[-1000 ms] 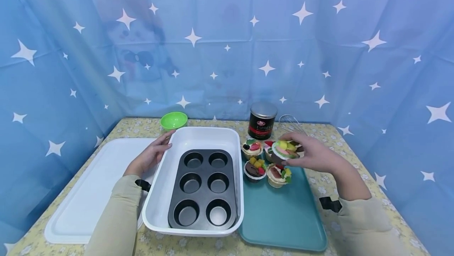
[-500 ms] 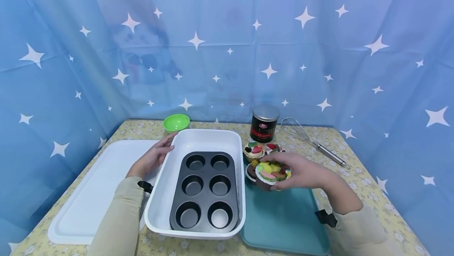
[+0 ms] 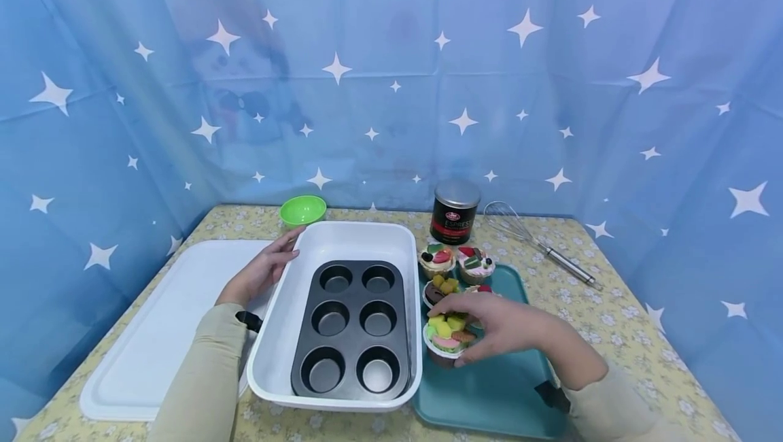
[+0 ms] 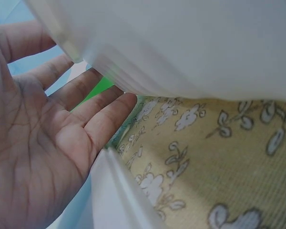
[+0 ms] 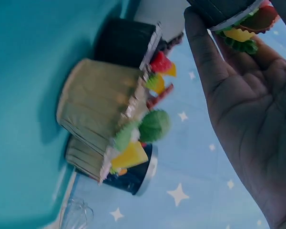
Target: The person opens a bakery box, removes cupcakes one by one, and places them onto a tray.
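Grasping a cupcake [image 3: 448,341], right hand [image 3: 498,325]; left hand [image 3: 259,272], seemingly relaxed, touches dish [image 3: 342,236].

My left hand [image 3: 259,272] and right hand [image 3: 501,326] are bare. Behind each wrist sits a black strap; beyond it, a loose beige sleeve [image 3: 204,374].

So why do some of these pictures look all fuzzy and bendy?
Head view: sharp and evenly lit, but the wide lens bows the starry curtain. Left wrist view: the white dish sits too close, so its rim smears, while the left hand stays fairly clear. Right wrist view: dim, tilted, with the cupcakes slightly soft.
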The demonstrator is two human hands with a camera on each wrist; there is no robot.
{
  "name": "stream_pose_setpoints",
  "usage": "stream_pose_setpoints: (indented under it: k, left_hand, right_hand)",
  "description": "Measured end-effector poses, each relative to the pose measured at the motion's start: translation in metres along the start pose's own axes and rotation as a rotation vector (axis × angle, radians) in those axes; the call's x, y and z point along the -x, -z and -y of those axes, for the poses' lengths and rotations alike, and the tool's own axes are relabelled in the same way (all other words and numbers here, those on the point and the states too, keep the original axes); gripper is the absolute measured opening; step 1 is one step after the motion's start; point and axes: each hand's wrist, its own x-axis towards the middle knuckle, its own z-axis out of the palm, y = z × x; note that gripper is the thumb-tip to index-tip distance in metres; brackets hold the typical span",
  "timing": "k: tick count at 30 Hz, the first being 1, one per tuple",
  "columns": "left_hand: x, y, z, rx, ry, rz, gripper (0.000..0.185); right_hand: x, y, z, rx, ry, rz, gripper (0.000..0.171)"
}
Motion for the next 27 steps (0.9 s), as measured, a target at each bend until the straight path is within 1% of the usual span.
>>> stream_pose_setpoints:
  k: [3, 8, 13, 19, 23, 27]
  left_hand:
    - [-0.001, 0.000, 0.000, -0.011, -0.001, -0.007, 0.063]
    - [0.000, -0.001, -0.002, 0.001, 0.003, -0.003, 0.063]
    - [0.001, -0.002, -0.003, 0.011, 0.002, 0.001, 0.064]
    - [0.001, -0.002, -0.003, 0.020, -0.004, 0.005, 0.064]
    - [0.002, -0.002, -0.001, 0.029, -0.007, 0.009, 0.063]
    - [0.001, -0.001, -0.001, 0.026, -0.004, 0.003, 0.063]
  right_hand:
    - [-0.003, -0.004, -0.001, 0.010, 0.006, 0.030, 0.067]
    - [-0.007, -0.010, -0.002, 0.029, 0.042, 0.069, 0.063]
    - [-0.008, -0.013, -0.004, 0.051, 0.039, 0.085, 0.064]
    - [-0.007, -0.015, -0.004, 0.022, -0.004, 0.114, 0.073]
    - [-0.006, -0.016, -0.005, 0.000, 0.011, 0.128, 0.075]
    - [-0.004, -0.015, -0.004, -0.009, 0.006, 0.133, 0.074]
